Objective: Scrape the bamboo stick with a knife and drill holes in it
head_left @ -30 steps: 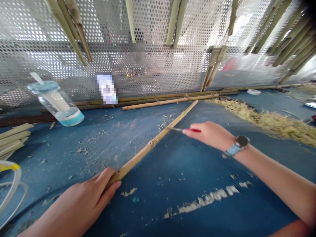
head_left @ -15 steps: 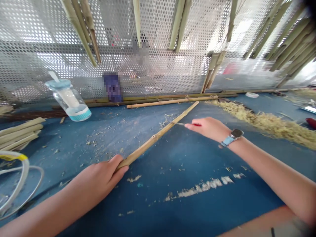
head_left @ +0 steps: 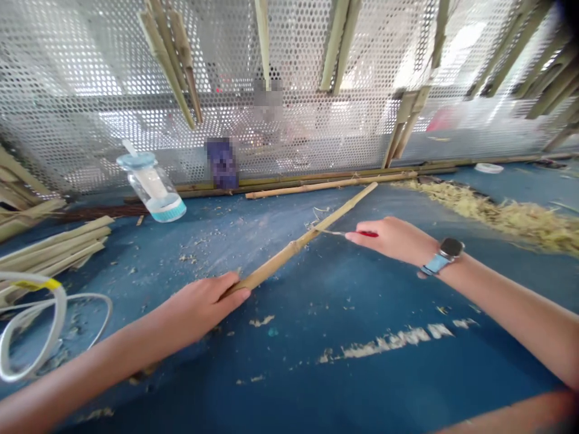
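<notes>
Apparently the work is partway along: the person's left hand (head_left: 210,299) is closed round the near end of a bamboo stick (head_left: 275,263), which slants away over the blue table (head_left: 280,392), and the right hand (head_left: 392,239) grips a small red-handled tool (head_left: 335,232) whose thin blade seems to touch the stick past its node. Pale shavings (head_left: 322,212) beside that spot suggest some scraping is done; how much surface is left cannot be told
</notes>
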Tool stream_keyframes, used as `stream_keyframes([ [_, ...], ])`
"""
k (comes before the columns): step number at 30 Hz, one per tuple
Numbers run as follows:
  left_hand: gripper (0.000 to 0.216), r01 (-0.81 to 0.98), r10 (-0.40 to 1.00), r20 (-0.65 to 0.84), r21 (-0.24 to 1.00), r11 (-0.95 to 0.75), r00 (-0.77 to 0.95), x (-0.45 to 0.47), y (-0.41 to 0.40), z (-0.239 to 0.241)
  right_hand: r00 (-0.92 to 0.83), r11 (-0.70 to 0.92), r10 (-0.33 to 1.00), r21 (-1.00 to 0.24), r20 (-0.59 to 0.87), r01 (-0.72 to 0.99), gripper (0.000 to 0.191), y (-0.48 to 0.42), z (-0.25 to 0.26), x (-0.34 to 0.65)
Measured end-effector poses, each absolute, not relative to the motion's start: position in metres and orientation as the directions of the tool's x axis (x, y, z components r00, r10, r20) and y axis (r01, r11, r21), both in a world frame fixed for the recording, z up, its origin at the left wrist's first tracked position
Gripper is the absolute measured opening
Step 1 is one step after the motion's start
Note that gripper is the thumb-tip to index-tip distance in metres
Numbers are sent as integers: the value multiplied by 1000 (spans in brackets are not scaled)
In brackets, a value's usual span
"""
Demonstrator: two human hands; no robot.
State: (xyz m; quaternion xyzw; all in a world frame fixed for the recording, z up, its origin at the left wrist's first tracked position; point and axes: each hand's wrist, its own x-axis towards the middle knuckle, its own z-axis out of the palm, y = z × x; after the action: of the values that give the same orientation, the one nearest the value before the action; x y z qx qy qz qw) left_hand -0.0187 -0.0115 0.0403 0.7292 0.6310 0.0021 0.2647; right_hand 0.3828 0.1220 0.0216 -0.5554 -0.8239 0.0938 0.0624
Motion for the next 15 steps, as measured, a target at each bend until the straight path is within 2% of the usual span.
stream_keyframes([
  [3, 52, 866, 855, -486, 491, 95, 182, -27, -4, 38, -245, 245, 969, -149, 14, 958, 76, 141, 25, 403],
  [5, 51, 806, 813, -546, 565, 177, 204, -30, 1, 38, -113, 116, 992, -53, 51, 992, 76, 158, 31, 421],
  [7, 43, 724, 786, -578, 637, 265, 221, -30, 4, 39, -55, 55, 995, 4, 79, 998, 73, 164, 38, 431],
  [9, 39, 663, 773, -596, 672, 331, 219, -29, 4, 41, -105, 107, 993, -28, 46, 994, 72, 155, 41, 424],
  [12, 49, 632, 756, -624, 670, 389, 196, -30, 3, 41, -291, 282, 956, -158, -37, 946, 70, 129, 38, 395],
  [15, 54, 592, 741, -644, 678, 436, 191, -36, 3, 37, -338, 332, 941, -172, -5, 927, 65, 124, 32, 384],
])
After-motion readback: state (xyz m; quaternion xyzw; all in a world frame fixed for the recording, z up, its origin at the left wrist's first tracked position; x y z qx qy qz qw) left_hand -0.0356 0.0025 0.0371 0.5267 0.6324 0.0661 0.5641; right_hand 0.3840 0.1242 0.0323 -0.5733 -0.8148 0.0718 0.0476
